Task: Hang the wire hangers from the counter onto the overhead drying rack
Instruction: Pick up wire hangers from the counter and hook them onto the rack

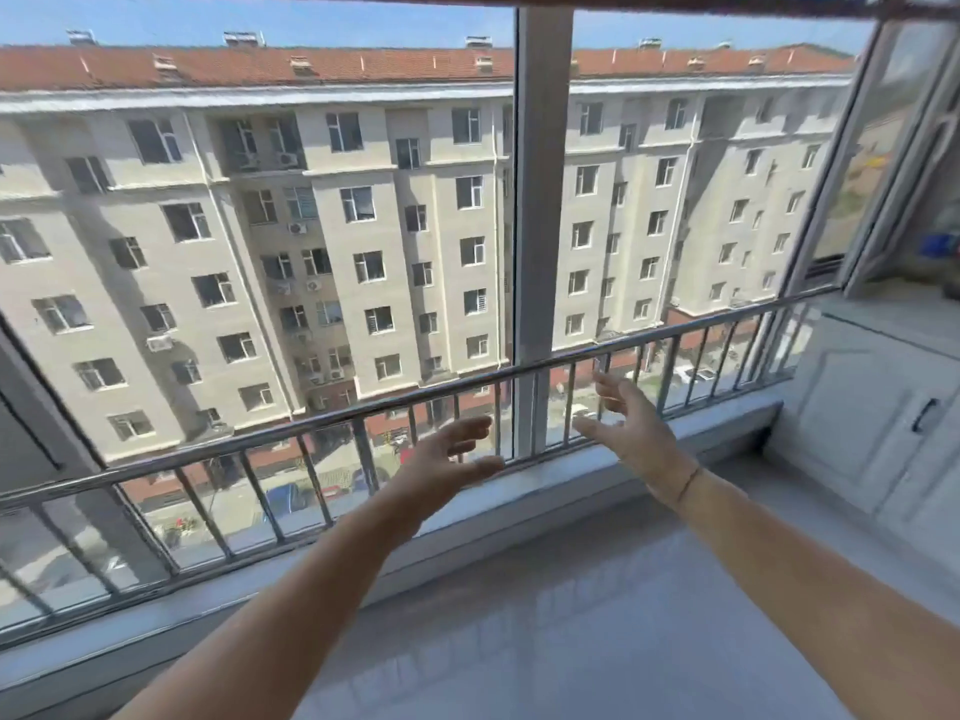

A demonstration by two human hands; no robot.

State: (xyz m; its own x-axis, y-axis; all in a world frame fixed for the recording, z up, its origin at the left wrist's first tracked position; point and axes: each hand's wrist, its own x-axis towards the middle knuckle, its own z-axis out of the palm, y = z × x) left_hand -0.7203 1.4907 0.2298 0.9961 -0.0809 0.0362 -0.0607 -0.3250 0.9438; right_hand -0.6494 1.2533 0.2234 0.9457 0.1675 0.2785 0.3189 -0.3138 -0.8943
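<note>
Hands empty, apart at twelve o'clock: left hand (441, 462), right hand (634, 428); hangers unseen, I expect light springy wire, gripped near hook.

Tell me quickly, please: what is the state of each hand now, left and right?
Left hand: open, fingers relaxed, holding nothing.
Right hand: open, fingers spread, holding nothing.

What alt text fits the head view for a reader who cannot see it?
Two bare arms reach forward over a glossy white counter, left hand and right hand open and empty, before a metal railing and window. Beyond stands a beige apartment block; no hangers show.
</note>
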